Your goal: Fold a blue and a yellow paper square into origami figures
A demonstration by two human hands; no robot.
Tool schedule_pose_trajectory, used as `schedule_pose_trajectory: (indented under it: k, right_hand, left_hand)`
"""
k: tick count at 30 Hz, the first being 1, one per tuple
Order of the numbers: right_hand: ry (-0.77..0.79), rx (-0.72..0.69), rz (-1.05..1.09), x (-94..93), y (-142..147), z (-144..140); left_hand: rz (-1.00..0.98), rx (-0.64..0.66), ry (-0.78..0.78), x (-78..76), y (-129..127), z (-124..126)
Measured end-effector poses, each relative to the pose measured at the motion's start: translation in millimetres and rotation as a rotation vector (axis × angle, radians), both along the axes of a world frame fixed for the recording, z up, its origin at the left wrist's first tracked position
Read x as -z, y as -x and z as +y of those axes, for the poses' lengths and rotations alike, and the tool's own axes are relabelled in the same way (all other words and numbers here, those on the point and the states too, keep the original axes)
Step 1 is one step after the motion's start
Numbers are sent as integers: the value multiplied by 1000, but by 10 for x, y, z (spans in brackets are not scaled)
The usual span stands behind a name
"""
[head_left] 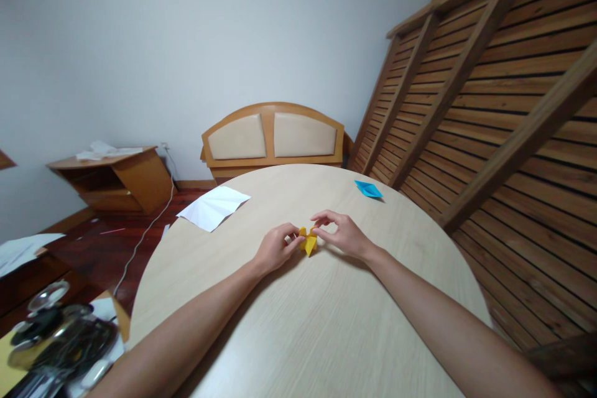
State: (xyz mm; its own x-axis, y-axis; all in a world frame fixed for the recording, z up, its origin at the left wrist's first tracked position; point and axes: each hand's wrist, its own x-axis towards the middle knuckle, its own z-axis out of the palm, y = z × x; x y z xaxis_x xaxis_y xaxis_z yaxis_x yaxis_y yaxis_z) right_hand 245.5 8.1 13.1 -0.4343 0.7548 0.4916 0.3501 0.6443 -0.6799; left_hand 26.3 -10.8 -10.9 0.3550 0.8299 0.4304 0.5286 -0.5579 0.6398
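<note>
A small folded yellow paper piece rests on the round light-wood table near its middle. My left hand pinches its left side with the fingertips. My right hand pinches its right side between thumb and forefinger. Both forearms lie across the tabletop toward me. Part of the yellow paper is hidden by my fingers.
A creased white sheet lies at the table's far left edge. A folded blue paper boat sits at the far right. Beyond stand a wooden headboard, a slatted wooden wall and a side cabinet. Metal clutter sits lower left.
</note>
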Motion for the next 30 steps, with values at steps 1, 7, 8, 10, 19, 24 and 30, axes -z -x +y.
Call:
schedule_pose_trajectory:
  k: [1, 7, 8, 10, 19, 24, 30]
  right_hand:
    - [-7, -11, -26, 8, -6, 2]
    - [-67, -34, -134, 36, -12, 11]
    - [-76, -36, -134, 37, -7, 13]
    - [-93, -28, -131, 41, 2, 19]
    - [-87, 5, -167, 60, 52, -11]
    - [-58, 21, -206, 28, 69, -19]
    - [-38, 39, -168, 11, 81, -21]
  left_hand:
    - [-6, 1, -1, -1, 3, 2]
    - [-37, -3, -19, -8, 16, 13]
    - [-38, -3, -23, -7, 15, 13]
    - [-39, -10, -30, -6, 9, 14]
    - [-5, -13, -53, -22, -1, -12]
    - [56, -80, -68, -50, -21, -46]
    - [75, -116, -80, -58, -21, -48]
